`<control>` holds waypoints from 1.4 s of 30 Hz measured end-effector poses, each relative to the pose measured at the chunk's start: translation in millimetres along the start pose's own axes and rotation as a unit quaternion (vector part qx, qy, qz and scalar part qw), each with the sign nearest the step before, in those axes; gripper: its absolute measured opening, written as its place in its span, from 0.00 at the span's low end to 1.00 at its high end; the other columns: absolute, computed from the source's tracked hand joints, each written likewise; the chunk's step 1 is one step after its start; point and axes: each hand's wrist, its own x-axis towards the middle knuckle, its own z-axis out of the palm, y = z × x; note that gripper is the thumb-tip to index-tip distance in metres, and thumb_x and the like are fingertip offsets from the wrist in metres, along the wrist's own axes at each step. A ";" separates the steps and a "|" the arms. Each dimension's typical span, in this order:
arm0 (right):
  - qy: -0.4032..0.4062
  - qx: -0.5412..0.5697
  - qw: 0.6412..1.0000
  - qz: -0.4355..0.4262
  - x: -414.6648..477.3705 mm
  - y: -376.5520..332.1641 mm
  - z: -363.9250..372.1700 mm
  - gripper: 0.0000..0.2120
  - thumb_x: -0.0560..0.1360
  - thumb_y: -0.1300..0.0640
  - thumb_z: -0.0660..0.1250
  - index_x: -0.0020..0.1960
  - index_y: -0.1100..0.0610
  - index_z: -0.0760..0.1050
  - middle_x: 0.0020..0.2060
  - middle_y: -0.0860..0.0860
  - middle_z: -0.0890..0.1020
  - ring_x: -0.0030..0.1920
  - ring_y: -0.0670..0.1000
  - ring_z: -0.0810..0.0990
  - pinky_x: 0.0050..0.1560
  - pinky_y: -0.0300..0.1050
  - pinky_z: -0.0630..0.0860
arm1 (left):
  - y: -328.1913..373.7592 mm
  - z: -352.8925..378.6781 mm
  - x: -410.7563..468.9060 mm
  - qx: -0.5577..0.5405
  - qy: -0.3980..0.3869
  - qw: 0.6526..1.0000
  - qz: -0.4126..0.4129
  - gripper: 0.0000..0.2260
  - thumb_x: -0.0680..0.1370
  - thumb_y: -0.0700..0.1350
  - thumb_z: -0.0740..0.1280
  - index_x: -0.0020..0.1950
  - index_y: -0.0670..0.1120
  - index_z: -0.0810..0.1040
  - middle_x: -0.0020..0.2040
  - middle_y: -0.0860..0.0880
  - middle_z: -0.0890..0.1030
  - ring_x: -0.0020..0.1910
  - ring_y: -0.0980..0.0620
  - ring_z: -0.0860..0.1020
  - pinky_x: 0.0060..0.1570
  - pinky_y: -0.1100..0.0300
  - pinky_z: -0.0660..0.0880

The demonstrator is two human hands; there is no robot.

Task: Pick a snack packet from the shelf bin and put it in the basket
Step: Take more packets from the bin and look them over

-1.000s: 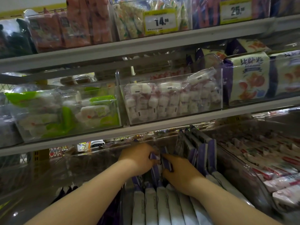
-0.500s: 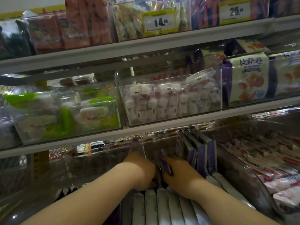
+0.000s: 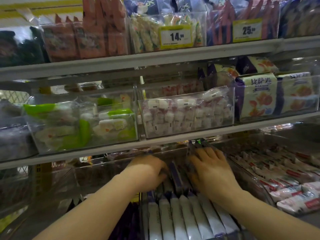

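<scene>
**Head view.**

- **Stock:** snack packets (image 3: 173,215), purple and white, filed upright on edge in the clear shelf bin (image 3: 242,177) on the lowest shelf. One purple packet (image 3: 174,175) stands proud between the two hands.
- **Left hand** (image 3: 149,170): fingers curled down among the packets, just beside that one. The tips are hidden, so I cannot tell whether it grips anything.
- **Right hand** (image 3: 209,170): fingers spread and flat, pressing the rear packets back, holding nothing.
- **Basket:** not in view.
- **Neighbours:** red-and-white sticks (image 3: 285,184) in the bin to the right, pink-and-white sweets (image 3: 187,115) on the shelf above.
- **Step in hand, as I judge it:** singling out one packet.
- **Handling note:** let the right hand hold the gap open. Pinch one top edge only and lift straight up, so the neighbouring packets neither drag out nor topple.
</scene>
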 end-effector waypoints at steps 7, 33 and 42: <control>-0.130 -0.106 0.984 0.056 17.8 15.7 9.0 0.32 0.77 0.40 0.57 0.77 0.51 0.56 0.75 0.51 0.63 0.75 0.55 0.55 0.73 0.59 0.45 | 2.7 4.9 -26.7 -0.043 0.007 0.999 0.020 0.17 0.81 0.51 0.60 0.69 0.56 0.72 0.68 0.52 0.72 0.64 0.47 0.72 0.64 0.54 0.70; 0.008 0.181 0.975 0.132 -33.9 4.0 -94.8 0.07 0.72 0.65 0.71 0.47 0.57 0.84 0.43 0.53 0.86 0.48 0.54 0.83 0.70 0.44 0.63 | 37.8 -13.1 -76.8 -0.107 0.118 0.987 0.001 0.14 0.79 0.52 0.62 0.63 0.54 0.78 0.62 0.50 0.77 0.62 0.47 0.75 0.60 0.50 0.73; 0.065 0.405 0.897 0.162 -177.6 -59.9 -136.9 0.10 0.72 0.64 0.72 0.48 0.50 0.81 0.45 0.39 0.83 0.47 0.37 0.82 0.49 0.28 0.75 | 135.7 29.1 -154.3 -0.750 0.123 0.640 -0.112 0.12 0.80 0.50 0.64 0.62 0.49 0.74 0.55 0.49 0.82 0.47 0.53 0.83 0.51 0.49 0.81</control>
